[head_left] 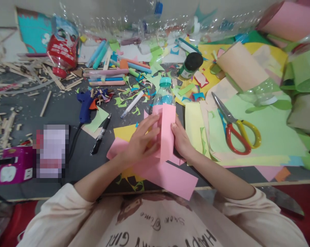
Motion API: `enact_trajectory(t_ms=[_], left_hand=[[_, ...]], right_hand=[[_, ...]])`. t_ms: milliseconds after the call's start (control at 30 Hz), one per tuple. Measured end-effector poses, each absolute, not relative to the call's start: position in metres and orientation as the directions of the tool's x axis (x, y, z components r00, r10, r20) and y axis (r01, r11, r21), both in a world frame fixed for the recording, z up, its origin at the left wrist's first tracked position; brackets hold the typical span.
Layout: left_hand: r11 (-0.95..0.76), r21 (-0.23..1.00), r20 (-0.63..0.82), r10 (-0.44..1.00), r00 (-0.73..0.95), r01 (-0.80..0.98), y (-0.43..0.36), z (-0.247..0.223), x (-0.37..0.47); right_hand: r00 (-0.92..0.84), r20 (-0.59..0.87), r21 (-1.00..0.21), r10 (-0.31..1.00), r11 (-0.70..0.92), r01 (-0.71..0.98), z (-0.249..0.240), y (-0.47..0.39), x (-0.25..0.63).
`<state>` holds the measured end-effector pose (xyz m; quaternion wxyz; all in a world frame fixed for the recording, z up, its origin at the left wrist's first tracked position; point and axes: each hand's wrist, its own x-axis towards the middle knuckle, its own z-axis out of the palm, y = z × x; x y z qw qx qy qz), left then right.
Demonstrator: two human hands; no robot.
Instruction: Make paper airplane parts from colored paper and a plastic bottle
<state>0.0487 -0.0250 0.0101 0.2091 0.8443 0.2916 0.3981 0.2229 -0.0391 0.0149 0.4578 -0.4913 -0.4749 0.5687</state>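
A clear plastic bottle (165, 94) with a teal cap stands before me, cap end pointing away. Pink paper (167, 133) is wrapped around its body, and one edge of the sheet stands out as a flap. My left hand (143, 139) presses its fingers on the paper from the left. On the right side, my right hand (182, 140) grips the wrapped bottle, with its thumb on the paper's edge. Another pink paper strip (170, 178) lies below my hands, over some yellow paper (125, 132).
Red-and-yellow-handled scissors (234, 125) lie on green paper (273, 130) at right. A blue glue gun (85, 104), black pen (101, 133) and white marker (132, 104) are at left. Behind stand a black-lidded jar (192, 65) and a red-labelled bottle (62, 51) among paper scraps.
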Motion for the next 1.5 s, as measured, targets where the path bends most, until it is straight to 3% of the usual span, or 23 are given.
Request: enact_trajectory(t_ms=[200,333,567,967,1200,1300,1500], left_hand=[[-0.728,0.616,0.525,0.664,0.533,0.301,-0.026,0.007,0.048],[-0.772,0.58,0.582,0.616,0.532,0.259,-0.028,0.008,0.047],[-0.831,0.496,0.674,0.552,0.491,0.253,-0.03,0.014,0.05],[-0.88,0.4,0.721,0.474,0.506,0.255,-0.032,0.02,0.052],[-0.895,0.131,0.769,0.363,0.526,0.426,-0.02,0.021,0.038],[-0.906,0.073,0.723,0.336,0.603,0.417,-0.012,0.027,0.032],[-0.929,0.201,0.465,0.37,0.804,0.311,-0.005,0.056,0.031]], right_hand=[[-0.082,-0.13,-0.988,0.988,-0.136,-0.072,0.013,-0.04,0.224],[-0.052,-0.099,-0.995,0.994,-0.1,-0.016,0.011,-0.04,0.228],[0.025,-0.185,-0.977,0.982,-0.181,-0.113,0.023,-0.035,0.232],[-0.205,-0.34,-0.897,0.918,-0.382,-0.221,0.027,-0.032,0.236],[-0.363,-0.423,-0.824,0.831,-0.519,-0.229,0.04,-0.024,0.246],[-0.413,-0.427,-0.812,0.804,-0.542,-0.217,0.039,-0.022,0.249],[-0.479,-0.365,-0.869,0.798,-0.477,-0.131,0.032,-0.014,0.254]])
